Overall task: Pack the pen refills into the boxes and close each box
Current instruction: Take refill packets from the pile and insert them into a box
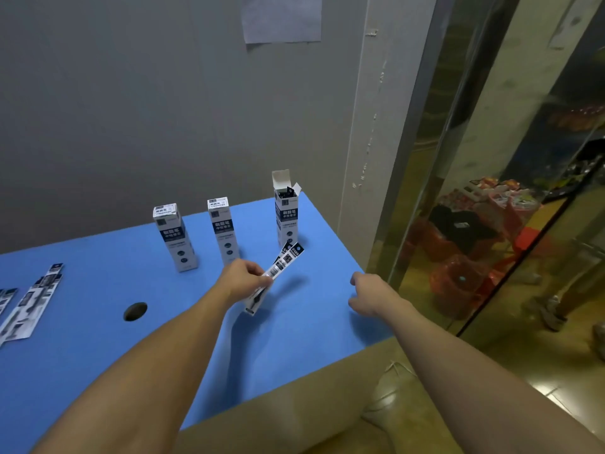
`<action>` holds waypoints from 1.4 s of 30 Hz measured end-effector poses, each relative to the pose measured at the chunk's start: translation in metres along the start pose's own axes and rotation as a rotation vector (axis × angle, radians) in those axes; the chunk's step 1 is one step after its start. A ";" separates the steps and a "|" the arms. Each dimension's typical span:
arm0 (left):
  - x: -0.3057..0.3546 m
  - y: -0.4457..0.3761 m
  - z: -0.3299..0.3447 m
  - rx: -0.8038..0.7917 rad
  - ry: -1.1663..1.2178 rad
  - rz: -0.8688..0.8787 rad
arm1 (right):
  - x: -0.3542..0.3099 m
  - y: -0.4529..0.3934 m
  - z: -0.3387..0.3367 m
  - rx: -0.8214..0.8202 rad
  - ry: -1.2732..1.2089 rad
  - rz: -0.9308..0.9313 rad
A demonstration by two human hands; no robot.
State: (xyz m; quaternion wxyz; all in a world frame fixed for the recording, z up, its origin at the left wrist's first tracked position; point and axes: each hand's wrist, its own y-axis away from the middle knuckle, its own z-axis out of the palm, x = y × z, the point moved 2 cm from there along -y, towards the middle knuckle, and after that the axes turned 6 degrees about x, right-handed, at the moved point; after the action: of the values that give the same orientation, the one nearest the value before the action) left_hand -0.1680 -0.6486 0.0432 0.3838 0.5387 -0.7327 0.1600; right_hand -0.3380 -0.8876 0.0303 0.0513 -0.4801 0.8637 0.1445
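Note:
Three tall white-and-navy refill boxes stand on the blue table (98, 339). The left box (175, 237) and middle box (224, 234) have closed tops. The right box (286, 214) has its lid flap up, with dark refill packs showing inside. My left hand (244, 278) grips a small bunch of packaged pen refills (278, 273), tilted up toward the open box and just in front of it. My right hand (368, 294) hovers over the table's right edge, fingers loosely curled, holding nothing. More refill packs (31, 303) lie flat at the table's left edge.
A round cable hole (135, 311) sits in the table left of my left forearm. A grey wall runs behind the table, a white pillar (370, 126) at its right corner. Beyond glass on the right are red bags on the floor.

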 end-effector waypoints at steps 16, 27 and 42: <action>0.025 -0.038 0.031 0.101 0.341 -0.047 | -0.006 -0.125 -0.030 -0.031 -0.170 -0.153; 0.043 -0.020 0.023 0.396 0.483 -0.180 | -0.045 -0.194 -0.059 -0.045 -0.597 -0.355; 0.089 0.030 -0.026 0.665 0.421 -0.065 | -0.095 -0.201 -0.056 -0.077 -0.817 -0.471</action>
State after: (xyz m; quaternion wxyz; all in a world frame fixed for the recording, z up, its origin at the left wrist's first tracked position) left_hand -0.1961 -0.6799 0.1313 0.3350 0.6121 -0.5285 0.4835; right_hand -0.1151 -0.9270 0.0653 0.4004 -0.5684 0.6343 0.3380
